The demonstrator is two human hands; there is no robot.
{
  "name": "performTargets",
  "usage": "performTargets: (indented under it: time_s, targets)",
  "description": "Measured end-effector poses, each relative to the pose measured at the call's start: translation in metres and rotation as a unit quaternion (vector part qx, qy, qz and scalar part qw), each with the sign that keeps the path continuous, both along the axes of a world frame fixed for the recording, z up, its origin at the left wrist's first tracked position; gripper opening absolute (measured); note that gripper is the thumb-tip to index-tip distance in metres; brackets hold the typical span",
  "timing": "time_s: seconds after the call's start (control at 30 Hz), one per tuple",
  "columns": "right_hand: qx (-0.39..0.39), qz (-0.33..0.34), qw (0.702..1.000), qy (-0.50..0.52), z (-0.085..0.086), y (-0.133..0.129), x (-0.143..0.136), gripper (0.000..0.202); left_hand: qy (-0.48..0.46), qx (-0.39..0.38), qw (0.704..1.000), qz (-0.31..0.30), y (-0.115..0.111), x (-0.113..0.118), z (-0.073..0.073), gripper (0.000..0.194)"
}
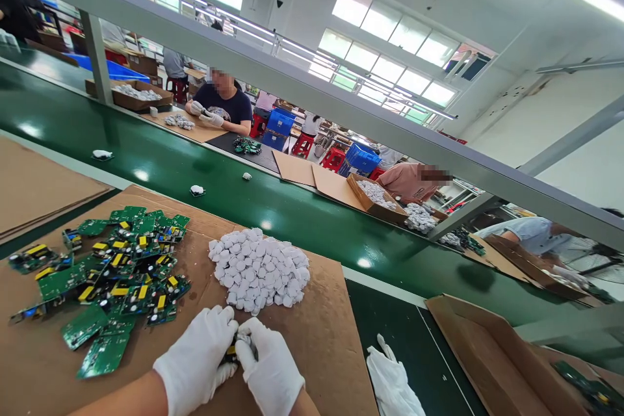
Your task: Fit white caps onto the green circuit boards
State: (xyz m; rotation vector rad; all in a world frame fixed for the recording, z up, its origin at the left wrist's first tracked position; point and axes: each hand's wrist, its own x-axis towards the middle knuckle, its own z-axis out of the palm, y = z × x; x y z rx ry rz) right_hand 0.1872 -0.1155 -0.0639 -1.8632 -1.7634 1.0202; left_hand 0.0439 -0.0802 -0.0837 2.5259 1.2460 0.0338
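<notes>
Both my hands wear white gloves and meet over the brown cardboard sheet point(322, 364). My left hand point(195, 357) is closed around a small circuit board point(231, 351), of which only a dark edge and a bit of yellow show. From the other side, my right hand point(270, 364) closes its thumb and fingers on the same board; a greyish-white bit shows at its fingertips, too hidden to name. Just beyond the hands lies a heap of small white padded pieces point(260, 270). To the left spreads a pile of green circuit boards point(121, 260) with yellow and blue parts.
A green conveyor belt point(302, 221) runs past the cardboard, carrying a few white-topped boards point(197, 190). At right are a white glove point(392, 380) and an open cardboard box point(468, 331). A metal beam point(292, 88) crosses above. Co-workers point(224, 104) sit across the belt.
</notes>
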Motion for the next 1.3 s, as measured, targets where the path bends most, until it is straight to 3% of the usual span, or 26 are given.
performTargets:
  time_s: [0.1,0.2,0.33,0.47,0.63,0.73,0.8,0.9,0.97,1.1,1.3]
  targets:
    - [-0.004,0.048,0.992,-0.115,0.005,0.001,-0.002,0.009,0.006,0.012,1.0,0.009,-0.001,0.001,0.0,0.035]
    - [-0.032,0.094,0.977,-0.189,0.016,-0.001,-0.003,0.025,0.006,0.006,1.0,0.018,-0.001,0.001,0.0,0.035]
    - [-0.047,0.063,0.985,-0.151,0.024,-0.004,-0.001,0.032,-0.002,-0.017,1.0,0.018,0.001,0.0,0.006,0.029]
    - [-0.015,0.053,0.986,-0.16,0.016,-0.001,-0.003,0.019,-0.002,-0.03,0.999,0.02,0.002,0.002,0.012,0.027]
    - [0.013,0.063,0.982,-0.177,0.001,0.006,-0.005,0.016,-0.012,-0.025,1.0,0.015,0.002,0.002,0.008,0.027]
    - [0.014,0.05,0.996,-0.077,-0.002,0.005,0.003,0.019,-0.039,-0.023,0.999,0.017,0.004,-0.001,0.006,0.029]
    - [0.011,-0.02,0.998,0.06,-0.004,0.001,0.011,0.039,-0.075,-0.014,0.997,0.012,0.005,-0.003,0.006,0.03]
    - [0.003,-0.111,0.94,0.323,-0.008,-0.006,0.017,0.054,-0.135,0.03,0.99,-0.01,0.004,-0.006,0.004,0.031]
    - [-0.019,-0.085,0.9,0.426,-0.01,-0.01,0.017,0.046,-0.163,0.062,0.984,-0.03,0.003,-0.008,0.0,0.039]
    - [0.0,-0.063,0.896,0.439,-0.005,-0.014,0.014,0.034,-0.213,0.126,0.966,-0.074,0.004,-0.013,-0.01,0.055]
    - [0.045,-0.068,0.894,0.44,0.002,-0.006,0.014,0.028,-0.218,0.222,0.94,-0.138,0.013,-0.009,-0.003,0.032]
